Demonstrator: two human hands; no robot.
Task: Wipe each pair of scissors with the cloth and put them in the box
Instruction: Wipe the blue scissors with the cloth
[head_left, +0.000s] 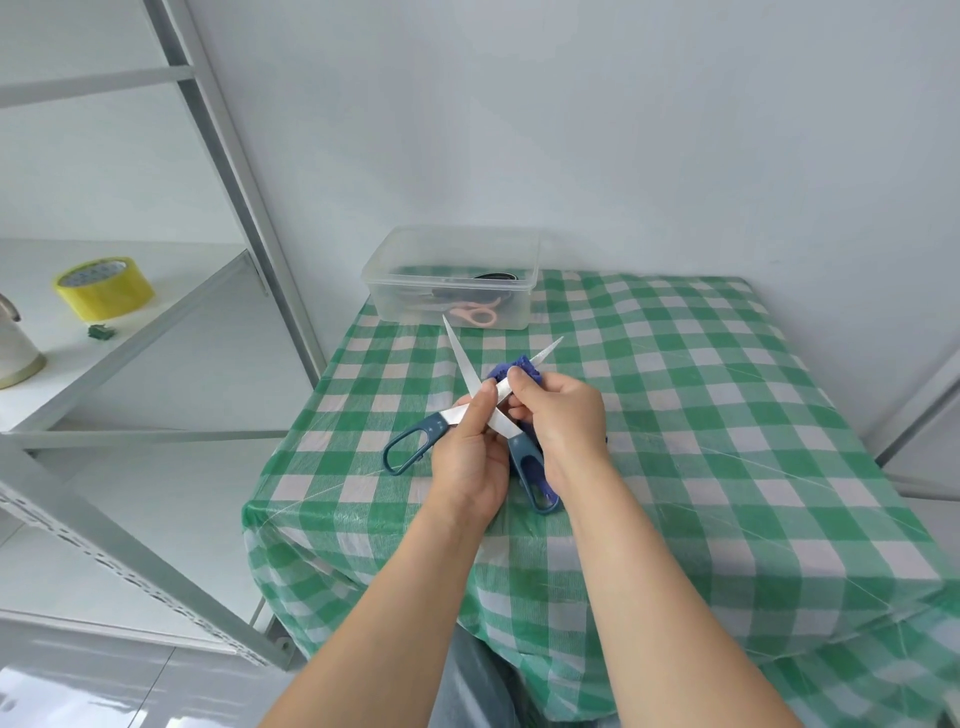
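Observation:
A pair of scissors with dark blue handles (410, 441) is held spread wide above the green checked table (701, 415). My left hand (470, 457) grips it at the pivot where the blades cross. My right hand (558, 415) holds a bunched blue cloth (524, 365) against the right blade, thumb on top. One blade tip points toward the clear plastic box (527, 260) at the table's far left corner. Inside the box lie a pink-handled pair of scissors (478, 315) and a dark one, partly hidden.
A white metal shelf (156, 322) stands to the left of the table, carrying a roll of yellow tape (104, 287) and a pale container (13, 353). A white wall runs behind the table. The cloth-covered tabletop extends to the right.

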